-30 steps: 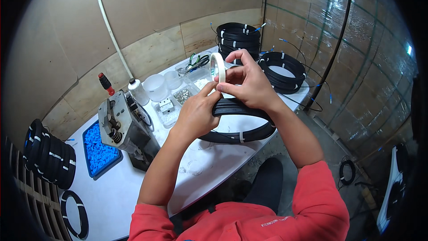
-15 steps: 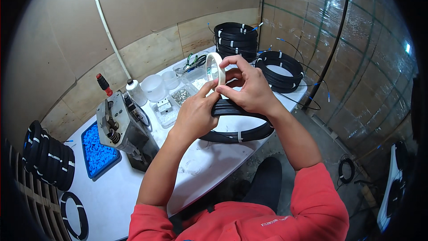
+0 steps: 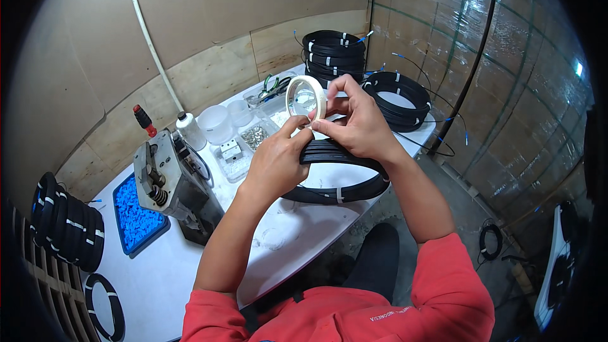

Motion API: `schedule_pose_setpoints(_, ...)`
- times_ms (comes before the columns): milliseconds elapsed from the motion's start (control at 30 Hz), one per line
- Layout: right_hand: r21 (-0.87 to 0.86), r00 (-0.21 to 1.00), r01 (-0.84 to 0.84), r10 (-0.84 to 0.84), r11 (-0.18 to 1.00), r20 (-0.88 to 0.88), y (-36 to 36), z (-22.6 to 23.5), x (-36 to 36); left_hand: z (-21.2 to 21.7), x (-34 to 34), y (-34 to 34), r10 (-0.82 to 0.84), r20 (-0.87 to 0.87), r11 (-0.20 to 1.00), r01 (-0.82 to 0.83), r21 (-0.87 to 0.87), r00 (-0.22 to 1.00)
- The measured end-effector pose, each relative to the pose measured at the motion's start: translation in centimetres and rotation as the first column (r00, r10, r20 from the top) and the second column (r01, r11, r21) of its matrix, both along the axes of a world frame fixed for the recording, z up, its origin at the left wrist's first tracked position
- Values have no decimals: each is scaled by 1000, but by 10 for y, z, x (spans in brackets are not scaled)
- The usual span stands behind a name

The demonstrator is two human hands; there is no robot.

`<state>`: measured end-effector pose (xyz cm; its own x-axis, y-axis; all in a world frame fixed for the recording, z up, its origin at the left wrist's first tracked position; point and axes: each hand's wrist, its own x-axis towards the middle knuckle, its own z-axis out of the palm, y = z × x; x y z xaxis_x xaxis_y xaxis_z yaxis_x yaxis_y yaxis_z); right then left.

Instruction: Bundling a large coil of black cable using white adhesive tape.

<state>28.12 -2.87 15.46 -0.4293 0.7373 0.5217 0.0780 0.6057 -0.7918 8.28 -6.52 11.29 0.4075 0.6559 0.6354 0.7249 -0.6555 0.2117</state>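
Note:
A coil of black cable [image 3: 354, 194] with white tape bands is held up over the table's front edge. My left hand [image 3: 276, 159] is closed around the coil's far left part, its thumb and index finger close under a cream roll of masking tape [image 3: 322, 102]. That roll stands on edge just above the coil. My right hand [image 3: 362, 123] pinches the roll's lower right side, with the index finger bent and raised. Whether a strip of tape runs between roll and coil is hidden by the fingers.
A metal hand press [image 3: 183, 180] and a tray of small blue parts [image 3: 136, 218] stand at left. Clear boxes of small fittings [image 3: 254, 137] lie behind my left hand. Stacked cable coils [image 3: 332, 57] and another coil pile [image 3: 398, 104] sit at the back right.
The tape roll has turned to show more of its open face and moved slightly left and down. My right index finger has lifted off its rim. The coil stays nearly in place.

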Motion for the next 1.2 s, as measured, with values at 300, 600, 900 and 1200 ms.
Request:
schedule_pose_setpoints(300, 42, 999, -25, 23, 999, 36, 13, -10, 7, 0, 2, 4, 7, -5, 1000, -7, -7, 1000)
schedule_pose_setpoints(600, -17, 999, -29, 29, 999, -23, 12, -9, 6, 1, 4, 3, 7, 13, 1000, -6, -22, 1000)
schedule_pose_setpoints(900, -164, 980, -111, 80, 980, -184, 14, -9, 9, 0, 5, 2, -9, 51, 999, 11, -32, 999)
schedule_pose_setpoints(1200, -197, 982, 31, -66, 980, -175, 16, -7, 4, -1, 5, 5, 5, 81, 997, 1, -74, 997)
